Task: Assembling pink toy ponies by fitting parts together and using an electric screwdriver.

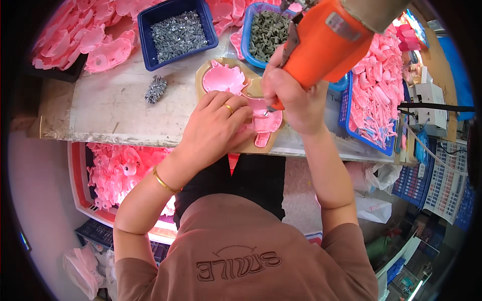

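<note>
Our right hand [290, 93] is wrapped tight around the grip of an orange power screwdriver [326, 42], whose tip comes down on a pink plastic shell [265, 119] lying in a tan jig [205, 75] near the front edge of the workbench [108, 108]. Our left hand [213, 128], fingers loosely curled and pressed flat, holds that shell down just beside the tip; it grips nothing. A second pink shell [223, 79] sits in the far part of the same jig. Toward the back edge we see a dark blue tray of small screws [176, 32] and, beside it, a lighter blue tub of grey parts [266, 32], partly hidden by the tool. A small clump of screws [156, 89] lies loose on the bare benchtop. Heaps of pink parts [83, 35] fill the back left corner, and a blue basket [376, 90] of them stands at the right end.
</note>
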Motion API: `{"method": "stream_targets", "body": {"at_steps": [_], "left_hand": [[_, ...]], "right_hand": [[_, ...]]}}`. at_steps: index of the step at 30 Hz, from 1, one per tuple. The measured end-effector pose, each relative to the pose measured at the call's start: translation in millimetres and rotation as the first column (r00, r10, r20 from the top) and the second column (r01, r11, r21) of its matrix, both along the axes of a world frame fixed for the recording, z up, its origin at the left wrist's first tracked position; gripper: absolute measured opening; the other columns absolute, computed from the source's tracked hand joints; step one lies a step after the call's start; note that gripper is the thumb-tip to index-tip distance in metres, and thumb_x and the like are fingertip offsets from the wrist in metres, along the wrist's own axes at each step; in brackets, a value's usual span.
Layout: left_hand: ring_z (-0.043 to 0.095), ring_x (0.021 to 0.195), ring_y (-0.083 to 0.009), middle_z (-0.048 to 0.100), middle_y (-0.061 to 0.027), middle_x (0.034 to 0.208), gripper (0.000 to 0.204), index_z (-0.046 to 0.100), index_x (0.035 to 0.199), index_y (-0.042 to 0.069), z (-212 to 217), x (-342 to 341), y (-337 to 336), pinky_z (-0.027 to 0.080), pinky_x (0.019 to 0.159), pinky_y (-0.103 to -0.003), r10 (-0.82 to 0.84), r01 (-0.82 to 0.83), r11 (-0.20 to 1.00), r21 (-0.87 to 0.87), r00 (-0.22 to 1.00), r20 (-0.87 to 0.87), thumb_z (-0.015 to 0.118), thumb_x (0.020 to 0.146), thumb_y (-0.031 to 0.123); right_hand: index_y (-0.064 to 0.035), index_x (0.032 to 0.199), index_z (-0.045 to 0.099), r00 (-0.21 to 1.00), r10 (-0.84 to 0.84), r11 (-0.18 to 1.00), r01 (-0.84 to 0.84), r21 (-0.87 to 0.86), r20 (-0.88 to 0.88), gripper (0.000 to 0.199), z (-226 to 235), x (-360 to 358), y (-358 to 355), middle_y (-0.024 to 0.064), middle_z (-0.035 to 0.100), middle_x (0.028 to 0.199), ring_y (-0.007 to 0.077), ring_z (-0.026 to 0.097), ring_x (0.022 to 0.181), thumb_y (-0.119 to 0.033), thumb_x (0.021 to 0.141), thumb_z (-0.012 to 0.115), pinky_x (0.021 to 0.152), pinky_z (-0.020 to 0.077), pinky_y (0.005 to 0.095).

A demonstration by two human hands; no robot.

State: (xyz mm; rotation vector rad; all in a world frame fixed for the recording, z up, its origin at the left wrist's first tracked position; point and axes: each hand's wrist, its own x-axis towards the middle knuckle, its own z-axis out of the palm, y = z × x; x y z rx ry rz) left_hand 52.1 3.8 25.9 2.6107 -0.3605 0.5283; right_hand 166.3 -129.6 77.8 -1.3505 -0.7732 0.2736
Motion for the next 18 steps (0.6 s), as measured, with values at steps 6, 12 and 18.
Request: {"method": "stream_targets", "body": {"at_steps": [6,12,18], "left_hand": [[0.058,0.105,-0.0208,0.062,-0.0033,0.106,0.029,0.064,0.099,0.007,-1,0,-1,0.043,0.097,-0.036,0.021,-0.021,1.000,0.000,1.000,-0.009,0.073,0.079,0.026],[0.058,0.106,-0.0208,0.062,-0.0034,0.106,0.029,0.064,0.098,0.007,-1,-1,-1,0.042,0.097,-0.036,0.021,-0.021,0.999,-0.031,1.000,-0.012,0.073,0.079,0.026],[0.058,0.105,-0.0209,0.062,-0.0035,0.105,0.029,0.063,0.098,0.007,-3,-1,-1,0.042,0.097,-0.036,0.022,-0.022,0.999,-0.034,1.000,-0.002,0.073,0.079,0.027]], "right_hand": [[0.0034,0.099,0.053,1.000,0.012,1.000,-0.012,0.011,-0.002,0.018,3,-1,5,0.0051,0.054,0.061,0.0099,0.049,0.049,-0.008,0.087,0.058,0.044,0.0387,0.0248],[0.0064,0.109,0.051,0.995,0.055,0.997,-0.059,0.041,0.083,0.030,15,4,3,0.0053,0.053,0.059,0.0117,0.050,0.049,-0.015,0.089,0.059,0.046,0.0394,0.0250],[0.0064,0.109,0.051,0.999,0.045,0.998,-0.046,0.031,0.013,0.029,10,3,2,0.0062,0.054,0.060,0.0121,0.050,0.049,-0.014,0.091,0.057,0.047,0.0400,0.0255]]}}
